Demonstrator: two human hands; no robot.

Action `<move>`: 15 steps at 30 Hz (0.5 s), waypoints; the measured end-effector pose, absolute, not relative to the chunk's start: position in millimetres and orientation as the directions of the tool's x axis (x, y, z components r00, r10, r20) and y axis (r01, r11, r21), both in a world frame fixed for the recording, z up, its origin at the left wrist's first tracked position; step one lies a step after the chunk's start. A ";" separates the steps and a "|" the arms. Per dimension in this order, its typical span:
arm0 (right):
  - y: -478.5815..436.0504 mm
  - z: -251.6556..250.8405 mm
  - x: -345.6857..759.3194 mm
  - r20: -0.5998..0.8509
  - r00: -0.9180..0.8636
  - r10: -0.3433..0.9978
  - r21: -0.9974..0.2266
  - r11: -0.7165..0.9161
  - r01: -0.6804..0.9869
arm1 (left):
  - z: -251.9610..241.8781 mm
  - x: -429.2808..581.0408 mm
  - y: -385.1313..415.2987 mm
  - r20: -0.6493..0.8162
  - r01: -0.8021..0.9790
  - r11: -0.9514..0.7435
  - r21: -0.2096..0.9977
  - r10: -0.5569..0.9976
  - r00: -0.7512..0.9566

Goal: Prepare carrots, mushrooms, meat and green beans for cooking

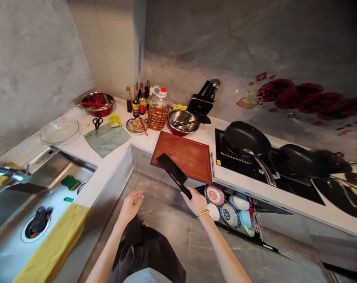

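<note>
My right hand [196,202] is wrapped round the handle of a black cleaver [172,171]. Its broad blade points up and to the left, over the near edge of a reddish-brown cutting board [184,152] on the counter. Whether the blade touches the board I cannot tell. My left hand [132,204] hangs over the floor in front of the counter, loosely curved and empty, with a gap between thumb and fingers. Just beyond the board stands a steel bowl [181,118] with black chopsticks across it. A patterned plate of chopped pieces [137,125] sits left of the board.
An open drawer of bowls [230,214] juts out below the counter at right. Pans [246,137] rest on the black cooktop [284,188]. An oil jug [158,112], scissors [97,125] on a grey-green cloth [106,141] and a sink [7,251] are at left.
</note>
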State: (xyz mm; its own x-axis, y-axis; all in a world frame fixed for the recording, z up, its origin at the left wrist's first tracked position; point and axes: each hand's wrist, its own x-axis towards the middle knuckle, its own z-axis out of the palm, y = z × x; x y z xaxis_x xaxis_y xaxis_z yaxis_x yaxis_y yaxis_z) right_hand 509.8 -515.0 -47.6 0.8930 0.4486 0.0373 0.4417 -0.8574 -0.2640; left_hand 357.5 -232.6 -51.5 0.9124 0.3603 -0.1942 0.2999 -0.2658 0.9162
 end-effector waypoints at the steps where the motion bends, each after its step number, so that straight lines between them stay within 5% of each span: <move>1: -520.9 -53.2 530.0 0.043 0.891 0.452 -0.257 -0.856 0.447 | -62.2 372.1 -232.6 -0.234 0.319 -0.209 0.924 0.349 0.907; 8: -543.7 -86.7 652.4 0.005 0.870 0.493 -0.131 -0.862 0.489 | -125.1 483.2 -210.9 -0.447 0.464 0.026 0.885 0.322 0.835; 11: -544.1 -98.8 690.2 -0.005 0.880 0.474 -0.104 -0.876 0.471 | -140.3 533.9 -208.3 -0.693 0.630 0.322 0.707 0.138 0.707; 15: -547.2 -111.4 731.6 -0.018 0.879 0.477 -0.166 -0.868 0.468 | -150.9 581.2 -225.2 -0.766 0.571 0.665 0.481 0.001 0.643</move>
State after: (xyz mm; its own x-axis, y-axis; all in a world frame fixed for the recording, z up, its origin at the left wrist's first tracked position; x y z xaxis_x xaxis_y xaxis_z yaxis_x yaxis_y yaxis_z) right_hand 731.6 -547.2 -111.4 0.8788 0.4768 -0.0182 0.4677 -0.8682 -0.1656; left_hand 581.2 -225.2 -150.9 0.6429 0.0012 -0.7659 0.5714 0.6652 0.4807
